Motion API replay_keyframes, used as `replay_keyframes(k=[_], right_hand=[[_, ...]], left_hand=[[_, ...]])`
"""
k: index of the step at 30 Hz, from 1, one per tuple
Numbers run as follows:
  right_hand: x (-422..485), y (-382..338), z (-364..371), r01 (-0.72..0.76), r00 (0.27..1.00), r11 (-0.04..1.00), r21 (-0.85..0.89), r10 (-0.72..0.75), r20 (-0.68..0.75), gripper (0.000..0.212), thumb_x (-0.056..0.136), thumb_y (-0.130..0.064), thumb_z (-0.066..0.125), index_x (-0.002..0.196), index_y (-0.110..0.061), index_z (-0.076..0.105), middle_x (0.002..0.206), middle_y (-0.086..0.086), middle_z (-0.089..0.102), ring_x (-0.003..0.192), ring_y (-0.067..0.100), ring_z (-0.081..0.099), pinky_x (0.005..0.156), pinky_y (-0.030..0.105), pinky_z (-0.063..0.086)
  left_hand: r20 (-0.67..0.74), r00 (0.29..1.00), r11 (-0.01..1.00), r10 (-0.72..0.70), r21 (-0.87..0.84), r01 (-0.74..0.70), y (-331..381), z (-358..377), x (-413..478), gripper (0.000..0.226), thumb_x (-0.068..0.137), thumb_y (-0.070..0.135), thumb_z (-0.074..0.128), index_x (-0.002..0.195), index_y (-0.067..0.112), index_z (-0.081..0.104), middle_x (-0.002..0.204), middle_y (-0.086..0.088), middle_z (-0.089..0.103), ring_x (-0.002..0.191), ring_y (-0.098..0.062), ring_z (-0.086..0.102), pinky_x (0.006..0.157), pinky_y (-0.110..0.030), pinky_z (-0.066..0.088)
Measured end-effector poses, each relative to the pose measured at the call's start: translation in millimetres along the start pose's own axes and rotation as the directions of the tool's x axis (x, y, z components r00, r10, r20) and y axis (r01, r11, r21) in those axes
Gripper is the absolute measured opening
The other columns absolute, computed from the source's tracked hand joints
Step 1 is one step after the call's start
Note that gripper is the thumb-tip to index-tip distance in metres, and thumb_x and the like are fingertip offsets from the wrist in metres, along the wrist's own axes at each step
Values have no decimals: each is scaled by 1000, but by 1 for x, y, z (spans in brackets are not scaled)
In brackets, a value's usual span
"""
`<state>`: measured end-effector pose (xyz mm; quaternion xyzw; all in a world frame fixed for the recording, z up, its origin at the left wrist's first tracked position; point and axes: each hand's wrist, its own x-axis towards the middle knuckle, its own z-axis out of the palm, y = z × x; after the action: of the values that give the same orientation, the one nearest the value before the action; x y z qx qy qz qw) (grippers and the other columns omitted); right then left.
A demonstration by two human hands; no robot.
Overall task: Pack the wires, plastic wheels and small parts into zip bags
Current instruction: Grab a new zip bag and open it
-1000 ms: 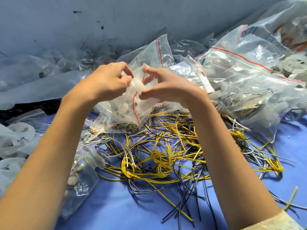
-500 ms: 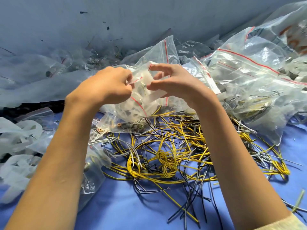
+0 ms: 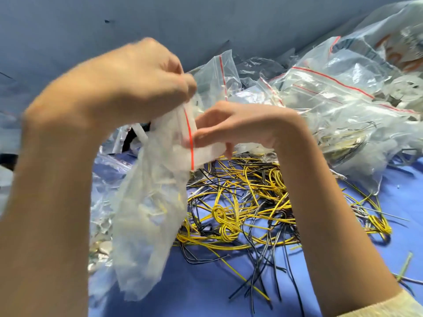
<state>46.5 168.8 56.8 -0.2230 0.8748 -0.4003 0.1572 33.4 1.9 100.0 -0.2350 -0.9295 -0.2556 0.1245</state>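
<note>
Clear plastic zip bag (image 3: 148,213) hangs above the blue tabletop (image 3: 206,291), and I see the left grip (image 3: 137,88) pinching its top corner while the right grip (image 3: 240,126) pinches its red seal strip (image 3: 190,143), just beside the tangled yellow and black wires (image 3: 240,202) lying there.

Grey wall (image 3: 206,21), blue tabletop (image 3: 206,289)

The blue tabletop (image 3: 199,291) covers the near side. At the far side stands a grey-blue wall (image 3: 229,21) with some small dark marks.
</note>
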Motion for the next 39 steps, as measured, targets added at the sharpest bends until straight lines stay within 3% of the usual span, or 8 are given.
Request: replay_keyframes(k=[4,10,13,20,26,31,35,39], right_hand=[[16,7,7,-253,965,926,-280,223,-134,41,90,-52,52,64,-20,51,34,-15,48,33,0,44,36,9,34],[16,11,8,-210,977,975,72,213,-30,49,75,-45,69,89,1,65,77,16,63,66,16,67,63,20,55],[17,14,7,-155,988,982,-109,153,-24,35,85,-31,68,92,3,69,79,13,60,72,15,60,70,24,56],[18,15,5,-162,979,964,-209,130,-160,61,84,-57,58,82,4,63,63,4,43,57,9,52,57,23,37],[15,18,-6,-263,910,915,-305,131,-393,21,85,-30,68,84,-11,76,63,3,61,54,6,58,50,17,41],[21,18,-4,-360,892,864,-352,208,-401,15,82,-21,67,93,-15,76,82,7,72,63,11,61,61,21,49],[21,18,-2,-401,900,782,-477,238,-366,27,85,-12,56,109,-12,70,90,9,68,77,23,61,72,30,51],[13,13,-4,-340,940,767,-543,284,-187,31,83,-7,52,109,-13,69,87,10,65,73,20,58,62,28,46]], left_hand=[[283,957,980,-65,200,7,-16,27,10,23,85,35,55,79,13,58,67,-3,58,59,-14,50,53,-25,35],[445,886,960,-130,281,0,-41,39,17,29,68,43,69,76,16,62,64,-2,63,59,-22,53,56,-29,40],[462,871,961,-169,274,41,-54,44,19,14,77,26,68,83,13,64,72,-6,66,62,-23,54,59,-30,42],[399,915,995,-53,-58,83,-61,33,16,18,88,29,58,81,14,64,68,-7,62,60,-18,49,60,-27,40],[178,979,890,-101,-423,169,-74,21,19,16,87,9,60,72,14,64,54,5,46,42,-1,36,38,-7,29],[470,856,764,-217,-463,449,-104,41,24,38,94,47,42,86,15,61,54,5,60,44,-7,54,54,-21,42],[431,808,817,-402,-229,529,-130,80,34,42,99,44,41,95,8,61,93,-9,64,77,-22,63,74,-32,52],[211,895,920,-392,73,385,-149,93,39,13,92,22,52,82,16,59,86,-7,60,65,-15,56,48,-22,44]])
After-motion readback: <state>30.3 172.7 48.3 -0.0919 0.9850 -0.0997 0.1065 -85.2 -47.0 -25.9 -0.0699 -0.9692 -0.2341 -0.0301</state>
